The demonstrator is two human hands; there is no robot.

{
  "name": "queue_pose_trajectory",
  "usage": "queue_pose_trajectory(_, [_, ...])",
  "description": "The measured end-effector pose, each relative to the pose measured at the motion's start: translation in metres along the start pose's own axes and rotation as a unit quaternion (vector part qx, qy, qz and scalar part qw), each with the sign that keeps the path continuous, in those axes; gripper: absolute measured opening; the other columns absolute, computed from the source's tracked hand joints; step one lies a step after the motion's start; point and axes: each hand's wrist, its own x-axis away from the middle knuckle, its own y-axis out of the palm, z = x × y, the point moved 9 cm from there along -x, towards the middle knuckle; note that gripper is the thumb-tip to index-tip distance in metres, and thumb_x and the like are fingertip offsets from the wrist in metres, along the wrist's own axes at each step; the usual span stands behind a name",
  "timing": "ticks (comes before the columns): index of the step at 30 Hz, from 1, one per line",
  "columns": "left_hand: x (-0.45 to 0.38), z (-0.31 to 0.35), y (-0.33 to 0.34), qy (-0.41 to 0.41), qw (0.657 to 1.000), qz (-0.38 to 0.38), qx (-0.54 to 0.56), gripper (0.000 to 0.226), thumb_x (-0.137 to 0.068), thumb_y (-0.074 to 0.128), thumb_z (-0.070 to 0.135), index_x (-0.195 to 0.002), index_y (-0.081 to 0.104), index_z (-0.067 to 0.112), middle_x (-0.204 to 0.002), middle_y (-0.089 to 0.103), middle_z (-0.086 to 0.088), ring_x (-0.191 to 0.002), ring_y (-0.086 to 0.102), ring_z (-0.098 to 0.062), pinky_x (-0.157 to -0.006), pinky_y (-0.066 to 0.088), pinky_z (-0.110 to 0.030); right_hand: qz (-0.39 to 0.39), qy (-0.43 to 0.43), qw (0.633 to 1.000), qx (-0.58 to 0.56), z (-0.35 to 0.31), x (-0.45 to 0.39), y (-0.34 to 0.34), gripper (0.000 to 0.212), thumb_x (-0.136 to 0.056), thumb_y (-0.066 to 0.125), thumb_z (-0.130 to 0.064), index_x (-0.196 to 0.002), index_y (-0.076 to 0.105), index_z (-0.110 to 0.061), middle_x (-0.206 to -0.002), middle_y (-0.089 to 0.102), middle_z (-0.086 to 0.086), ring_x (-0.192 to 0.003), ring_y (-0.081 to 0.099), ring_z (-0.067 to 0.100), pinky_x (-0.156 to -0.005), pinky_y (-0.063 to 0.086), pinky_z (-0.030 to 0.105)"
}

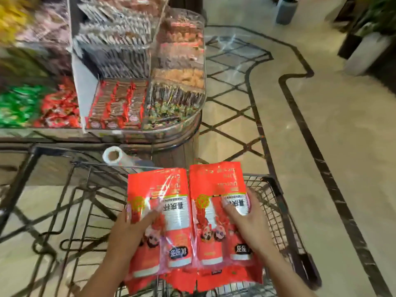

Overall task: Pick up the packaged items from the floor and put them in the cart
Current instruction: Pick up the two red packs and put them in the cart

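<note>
Two red packages of paper cups lie side by side over the wire cart (276, 189). The left package (162, 211) is held by my left hand (130, 230), thumb on its left edge and fingers across the front. My right hand (246, 221) grips the right package (216, 198) from its right side. Both packages sit above the cart's right part, their lower ends near its near rim. The floor beneath shows through the cart mesh.
A snack display stand (177, 129) with clear bins of wrapped sweets stands just beyond the cart. A roll of plastic bags (113, 156) hangs at its front. Tiled floor (342, 146) stretches to the right; planters (364, 54) stand at the far right.
</note>
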Motion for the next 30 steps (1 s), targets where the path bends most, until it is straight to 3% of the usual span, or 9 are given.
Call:
queue_pose_trajectory(3, [-0.037, -0.053, 0.019, -0.032, 0.999, 0.015, -0.035, 0.068, -0.051, 0.091, 0.068, -0.107, 0.075, 0.033, -0.095, 0.081, 0.004, -0.091, 0.077, -0.023, -0.088, 0.060, -0.048, -0.019, 0.034, 0.999, 0.013, 0.067, -0.028, 0.023, 0.063, -0.082, 0.081, -0.058, -0.137, 0.055, -0.042, -0.102, 0.079, -0.020, -0.091, 0.074, -0.004, -0.086, 0.059, 0.031])
queue_pose_trajectory(6, [-0.072, -0.108, 0.041, -0.055, 0.997, 0.002, -0.057, 0.071, -0.051, 0.090, 0.073, -0.106, 0.077, 0.032, -0.094, 0.082, 0.006, -0.092, 0.077, -0.022, -0.093, 0.058, -0.048, -0.017, 0.061, 0.998, 0.030, 0.129, -0.052, 0.045, 0.055, -0.083, 0.082, -0.054, -0.129, 0.052, -0.051, -0.101, 0.077, -0.027, -0.090, 0.073, -0.006, -0.083, 0.056, 0.027])
queue_pose_trajectory(9, [-0.100, -0.160, 0.059, -0.067, 0.995, 0.014, -0.076, 0.063, -0.059, 0.088, 0.067, -0.105, 0.078, 0.024, -0.092, 0.082, 0.006, -0.089, 0.078, -0.017, -0.080, 0.057, -0.033, -0.038, 0.099, 0.994, 0.040, 0.186, -0.076, 0.074, 0.059, -0.082, 0.082, -0.058, -0.132, 0.051, -0.051, -0.101, 0.080, -0.017, -0.088, 0.077, 0.002, -0.085, 0.061, 0.036])
queue_pose_trajectory(11, [-0.124, -0.186, 0.068, -0.062, 0.990, 0.036, -0.120, 0.055, -0.067, 0.085, 0.063, -0.094, 0.077, 0.016, -0.080, 0.079, 0.001, -0.087, 0.076, -0.024, -0.067, 0.053, -0.024, -0.048, 0.114, 0.990, 0.063, 0.220, -0.095, 0.089, 0.066, -0.083, 0.082, -0.055, -0.140, 0.051, -0.041, -0.096, 0.079, -0.014, -0.081, 0.076, -0.001, -0.079, 0.061, 0.027])
queue_pose_trajectory(14, [-0.159, -0.224, 0.079, -0.042, 0.978, 0.077, -0.190, 0.078, -0.057, 0.069, 0.093, -0.081, 0.074, 0.019, -0.075, 0.073, -0.006, -0.090, 0.072, -0.035, -0.078, 0.061, -0.041, -0.049, 0.128, 0.987, 0.080, 0.266, -0.121, 0.107, 0.070, -0.084, 0.080, -0.056, -0.143, 0.044, -0.046, -0.106, 0.077, -0.015, -0.090, 0.076, 0.005, -0.087, 0.061, 0.035])
queue_pose_trajectory(18, [-0.187, -0.251, 0.104, -0.032, 0.973, 0.094, -0.207, 0.089, -0.053, 0.065, 0.095, -0.106, 0.072, 0.023, -0.102, 0.075, -0.005, -0.099, 0.072, -0.025, -0.083, 0.055, -0.035, -0.035, 0.170, 0.978, 0.114, 0.320, -0.136, 0.124, 0.098, -0.084, 0.078, -0.063, -0.161, 0.025, -0.036, -0.118, 0.076, -0.002, -0.101, 0.076, 0.025, -0.096, 0.059, 0.045])
queue_pose_trajectory(21, [-0.202, -0.267, 0.109, -0.047, 0.962, 0.098, -0.250, 0.101, -0.063, 0.067, 0.086, -0.134, 0.053, 0.016, -0.129, 0.069, -0.012, -0.116, 0.066, -0.036, -0.091, 0.051, -0.040, -0.013, 0.171, 0.977, 0.124, 0.337, -0.136, 0.129, 0.086, -0.088, 0.078, -0.052, -0.157, 0.034, -0.028, -0.115, 0.072, -0.015, -0.102, 0.073, 0.012, -0.098, 0.056, 0.037])
queue_pose_trajectory(24, [-0.215, -0.283, 0.111, -0.067, 0.941, 0.055, -0.328, 0.087, -0.080, 0.059, 0.081, -0.135, 0.045, 0.015, -0.132, 0.066, -0.018, -0.118, 0.063, -0.045, -0.094, 0.048, -0.047, -0.012, 0.144, 0.974, 0.176, 0.335, -0.136, 0.141, 0.074, -0.092, 0.073, -0.051, -0.153, 0.039, -0.028, -0.114, 0.070, -0.015, -0.102, 0.069, 0.010, -0.082, 0.047, 0.024])
queue_pose_trajectory(30, [-0.225, -0.283, 0.118, -0.078, 0.904, 0.007, -0.421, 0.081, -0.092, 0.043, 0.076, -0.139, 0.039, 0.010, -0.132, 0.062, -0.023, -0.121, 0.061, -0.047, -0.095, 0.047, -0.050, 0.002, 0.120, 0.925, 0.361, 0.328, -0.134, 0.150, 0.094, -0.089, 0.043, -0.084, -0.156, 0.037, -0.019, -0.140, 0.056, 0.015, -0.125, 0.050, 0.041, -0.108, 0.039, 0.049])
